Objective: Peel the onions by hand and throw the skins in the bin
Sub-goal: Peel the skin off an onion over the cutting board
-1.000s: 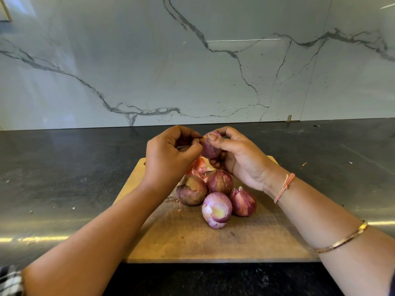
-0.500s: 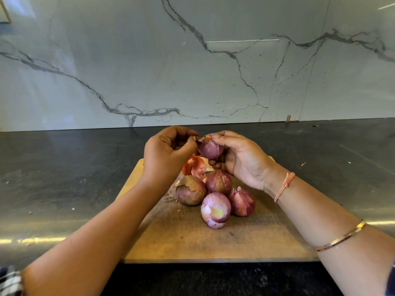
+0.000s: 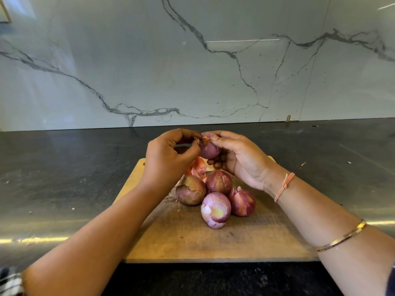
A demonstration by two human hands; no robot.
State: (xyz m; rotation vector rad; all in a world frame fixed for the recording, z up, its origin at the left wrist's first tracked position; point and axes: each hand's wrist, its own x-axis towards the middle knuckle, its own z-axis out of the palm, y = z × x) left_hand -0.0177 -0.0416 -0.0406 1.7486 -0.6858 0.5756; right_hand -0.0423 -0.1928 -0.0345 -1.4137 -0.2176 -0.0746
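Both hands are up over the far end of the board [image 3: 213, 244]. Right hand [image 3: 243, 161] curled round a small onion [image 3: 209, 150], fingertip on top, other fingers beneath. Left hand [image 3: 168, 161] curled, thumb and forefinger pinching a scrap of skin [image 3: 204, 141] at the onion's tip. Held onion mostly bare, purple, clear of the board. Below it, loose skins [image 3: 198, 167] on the board's far part. Four more onions [image 3: 215, 210] clustered mid-board, touching; nearest one partly peeled, pale patch showing. Board lies on dark counter [image 3: 64, 178].

Left hand [image 3: 168, 160] and right hand [image 3: 240, 160] meet, both curled.
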